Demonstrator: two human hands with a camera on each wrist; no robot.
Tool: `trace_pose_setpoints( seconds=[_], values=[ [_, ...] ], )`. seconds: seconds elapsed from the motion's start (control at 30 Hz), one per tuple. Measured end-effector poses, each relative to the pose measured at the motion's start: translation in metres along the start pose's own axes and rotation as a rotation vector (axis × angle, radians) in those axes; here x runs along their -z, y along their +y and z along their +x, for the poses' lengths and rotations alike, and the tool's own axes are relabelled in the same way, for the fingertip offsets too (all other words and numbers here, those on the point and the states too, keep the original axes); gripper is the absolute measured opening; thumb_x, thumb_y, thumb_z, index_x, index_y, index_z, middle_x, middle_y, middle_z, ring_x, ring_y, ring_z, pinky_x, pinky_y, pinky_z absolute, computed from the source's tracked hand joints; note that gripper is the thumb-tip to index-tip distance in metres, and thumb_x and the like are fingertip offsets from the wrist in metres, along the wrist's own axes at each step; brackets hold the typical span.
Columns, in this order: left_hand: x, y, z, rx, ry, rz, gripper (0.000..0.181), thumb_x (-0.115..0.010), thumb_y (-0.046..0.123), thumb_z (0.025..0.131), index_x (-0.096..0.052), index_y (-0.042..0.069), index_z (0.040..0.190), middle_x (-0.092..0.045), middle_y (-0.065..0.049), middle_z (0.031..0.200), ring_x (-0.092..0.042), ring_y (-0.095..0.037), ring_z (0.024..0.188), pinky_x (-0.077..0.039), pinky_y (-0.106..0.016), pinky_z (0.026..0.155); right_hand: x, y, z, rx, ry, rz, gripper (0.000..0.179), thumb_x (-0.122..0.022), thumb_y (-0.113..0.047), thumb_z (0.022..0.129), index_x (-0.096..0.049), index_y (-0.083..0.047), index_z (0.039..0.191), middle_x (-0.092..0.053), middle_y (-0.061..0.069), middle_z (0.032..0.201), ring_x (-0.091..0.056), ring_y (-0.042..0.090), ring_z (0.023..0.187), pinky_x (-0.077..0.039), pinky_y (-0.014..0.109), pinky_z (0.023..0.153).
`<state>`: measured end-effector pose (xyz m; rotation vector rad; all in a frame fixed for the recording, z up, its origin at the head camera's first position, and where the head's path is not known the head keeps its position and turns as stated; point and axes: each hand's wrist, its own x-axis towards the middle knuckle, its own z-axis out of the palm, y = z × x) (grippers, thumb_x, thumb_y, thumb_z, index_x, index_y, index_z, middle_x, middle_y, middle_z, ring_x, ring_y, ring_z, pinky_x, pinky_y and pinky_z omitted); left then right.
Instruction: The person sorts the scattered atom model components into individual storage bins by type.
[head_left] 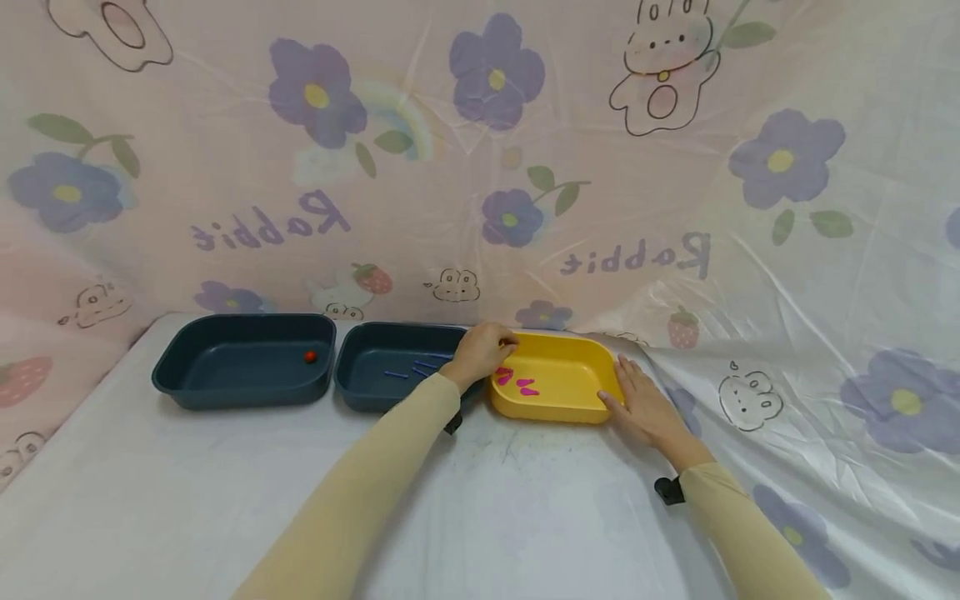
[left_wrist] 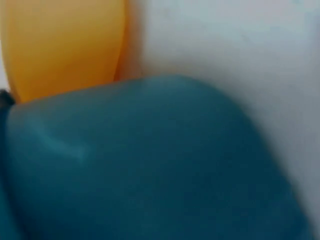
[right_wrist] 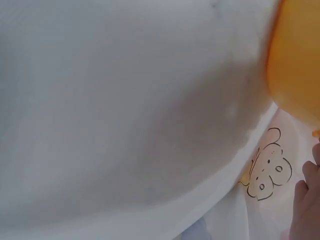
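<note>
In the head view my left hand [head_left: 477, 353] reaches over the place where the middle dark teal tray [head_left: 360, 397] and the yellow tray [head_left: 558, 411] sit side by side. Its fingers bend in at the yellow tray's back left corner, and I cannot tell if they pinch anything. Several small pink pieces [head_left: 528, 387] lie in the yellow tray, close to that hand. My right hand [head_left: 645, 407] is at the yellow tray's right end, fingers extended along the outside and thumb over the rim. Thin blue sticks [head_left: 423, 367] lie in the middle tray, partly behind the left hand.
On the left stands another dark teal tray [head_left: 240, 396] with a small red ball [head_left: 311, 357] inside. A white cloth [head_left: 525, 508] covers the table. Behind the trays hangs a pink printed curtain [head_left: 420, 183], with folds [head_left: 780, 467] coming down along the right side.
</note>
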<state>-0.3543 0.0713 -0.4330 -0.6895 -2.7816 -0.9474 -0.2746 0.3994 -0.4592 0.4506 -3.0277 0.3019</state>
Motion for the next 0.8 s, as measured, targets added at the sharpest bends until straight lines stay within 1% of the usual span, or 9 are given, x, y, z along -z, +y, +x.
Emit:
trace_pose_setpoints(
  seconds=[0.13,0.23,0.37,0.47,0.53,0.57,0.7,0.77,0.8],
  values=[
    [0.009,0.0,-0.006,-0.038,0.005,0.026,0.023,-0.069,0.024,0.103,-0.078,0.013,0.121,-0.073,0.001,0.11,-0.063,-0.019,0.103,-0.053,-0.037,0.095,0.002,0.003,0.004,-0.009,0.005,0.017,0.086,-0.039,-0.054,0.11,-0.015,0.009,0.162,-0.012,0.029,0.17,-0.014,0.05,0.155,-0.012,0.063,0.126],
    [0.018,0.001,-0.014,-0.072,0.004,0.048,0.027,-0.07,0.028,0.102,-0.076,0.016,0.125,-0.073,0.002,0.114,-0.064,-0.019,0.105,-0.052,-0.038,0.096,0.003,0.006,0.005,-0.018,0.033,0.025,0.085,-0.04,-0.054,0.11,-0.015,0.007,0.163,-0.013,0.028,0.17,-0.016,0.051,0.155,-0.015,0.065,0.125],
    [0.036,-0.002,-0.033,-0.085,0.011,0.13,0.037,-0.067,0.037,0.103,-0.07,0.02,0.136,-0.068,0.0,0.133,-0.063,-0.021,0.121,-0.049,-0.043,0.107,0.006,0.005,0.004,-0.014,0.115,0.046,0.084,-0.046,-0.054,0.108,-0.02,0.003,0.164,-0.016,0.026,0.17,-0.021,0.054,0.151,-0.019,0.07,0.121],
    [0.054,-0.008,-0.053,-0.062,0.025,0.209,0.043,-0.064,0.04,0.104,-0.065,0.02,0.142,-0.062,-0.003,0.145,-0.056,-0.026,0.134,-0.043,-0.048,0.115,0.008,0.001,0.001,-0.014,0.178,0.063,0.082,-0.051,-0.051,0.107,-0.024,0.002,0.163,-0.015,0.022,0.172,-0.024,0.056,0.15,-0.023,0.073,0.117],
    [0.068,-0.013,-0.069,-0.056,0.039,0.262,0.047,-0.063,0.042,0.104,-0.062,0.018,0.145,-0.06,-0.006,0.147,-0.055,-0.028,0.136,-0.043,-0.049,0.116,0.009,-0.002,-0.004,-0.022,0.214,0.063,0.081,-0.053,-0.05,0.106,-0.026,0.002,0.163,-0.014,0.019,0.173,-0.025,0.055,0.15,-0.024,0.073,0.117],
    [0.074,-0.017,-0.078,-0.065,0.057,0.281,0.049,-0.063,0.042,0.104,-0.061,0.017,0.145,-0.06,-0.007,0.148,-0.055,-0.03,0.136,-0.043,-0.05,0.115,0.01,-0.004,-0.006,-0.027,0.229,0.06,0.081,-0.053,-0.05,0.106,-0.027,0.001,0.163,-0.014,0.018,0.173,-0.025,0.055,0.15,-0.024,0.073,0.117],
    [0.102,-0.04,-0.116,-0.076,0.101,0.353,0.061,-0.062,0.045,0.103,-0.054,0.01,0.151,-0.053,-0.011,0.155,-0.051,-0.035,0.14,-0.039,-0.055,0.117,0.012,-0.009,-0.014,-0.028,0.27,0.036,0.08,-0.053,-0.049,0.107,-0.027,0.002,0.163,-0.015,0.018,0.173,-0.023,0.053,0.152,-0.023,0.073,0.117],
    [0.116,-0.054,-0.137,-0.052,0.106,0.376,0.068,-0.062,0.048,0.102,-0.048,0.007,0.155,-0.046,-0.013,0.16,-0.044,-0.038,0.145,-0.033,-0.059,0.121,0.012,-0.009,-0.019,-0.024,0.273,0.029,0.08,-0.053,-0.049,0.107,-0.025,0.001,0.164,-0.015,0.019,0.173,-0.02,0.052,0.153,-0.019,0.073,0.119],
    [0.122,-0.061,-0.147,-0.026,0.099,0.387,0.072,-0.061,0.049,0.103,-0.045,0.006,0.157,-0.041,-0.014,0.163,-0.039,-0.038,0.149,-0.029,-0.06,0.123,0.012,-0.009,-0.021,-0.02,0.276,0.023,0.081,-0.053,-0.048,0.107,-0.024,0.001,0.164,-0.015,0.02,0.172,-0.018,0.052,0.154,-0.017,0.073,0.119]
  ],
)
